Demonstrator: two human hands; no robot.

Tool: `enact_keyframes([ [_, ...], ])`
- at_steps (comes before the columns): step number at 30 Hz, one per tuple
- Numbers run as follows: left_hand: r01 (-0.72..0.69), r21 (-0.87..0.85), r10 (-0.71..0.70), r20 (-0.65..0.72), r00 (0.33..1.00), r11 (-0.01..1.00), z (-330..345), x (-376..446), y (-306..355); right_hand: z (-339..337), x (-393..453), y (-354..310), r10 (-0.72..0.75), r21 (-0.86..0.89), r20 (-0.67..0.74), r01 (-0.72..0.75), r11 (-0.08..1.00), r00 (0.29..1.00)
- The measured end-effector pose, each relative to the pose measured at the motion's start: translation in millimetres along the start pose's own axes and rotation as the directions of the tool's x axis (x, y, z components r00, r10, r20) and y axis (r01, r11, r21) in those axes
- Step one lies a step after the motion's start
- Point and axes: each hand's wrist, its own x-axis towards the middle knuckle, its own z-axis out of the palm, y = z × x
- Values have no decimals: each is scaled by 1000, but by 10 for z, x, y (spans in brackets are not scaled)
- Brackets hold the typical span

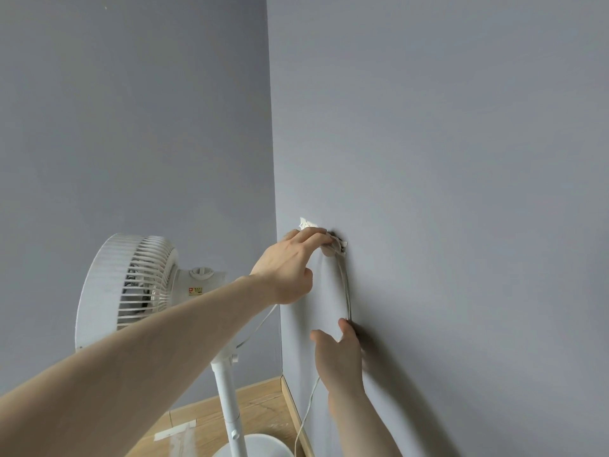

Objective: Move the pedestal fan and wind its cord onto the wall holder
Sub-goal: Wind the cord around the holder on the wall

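Reaching across the middle of the frame, the left hand (290, 262) presses its fingers together on the wall holder (336, 247), a small pale fitting on the grey wall (461, 159) right of centre. From the holder the cord (346, 291) drops almost straight down, its long axis near vertical, to the right hand (342, 354), whose thumb and fingers pinch it against the wall. Below that hand the cord trails on toward the lower edge. The pedestal fan (131, 282) stands upright at lower left, its grille facing left, pole vertical, round base on the wooden floor (257, 404).
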Motion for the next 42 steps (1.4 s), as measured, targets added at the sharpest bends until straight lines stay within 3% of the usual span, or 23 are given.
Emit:
enact_keyframes([
  [9,18,-115,-24,-56,998,993,57,88,9,129,153,-64,32,132,9,-33,991,999],
  [14,8,-230,-41,-138,990,973,181,154,-65,214,278,-109,4,81,6,-4,997,1000],
  [17,37,-318,-140,-310,940,947,218,181,-108,244,365,-137,23,118,29,-26,993,999],
  [19,120,-381,-254,-325,911,917,220,201,-163,254,437,-148,31,134,39,-36,990,999],
  [21,248,-391,-351,-217,911,886,259,201,-277,261,515,-155,39,140,50,-45,989,998],
  [24,400,-325,-400,68,914,857,391,120,-482,280,645,-130,35,127,49,-40,991,998],
  [28,544,-300,-416,397,818,783,587,-21,-629,293,790,-129,18,80,64,-23,997,998],
  [31,603,-361,-407,488,772,711,709,-41,-673,292,867,-148,1,31,108,-4,999,994],
  [42,737,-518,-440,593,675,434,1102,79,-900,486,1066,-127,-57,46,239,47,998,969],
])
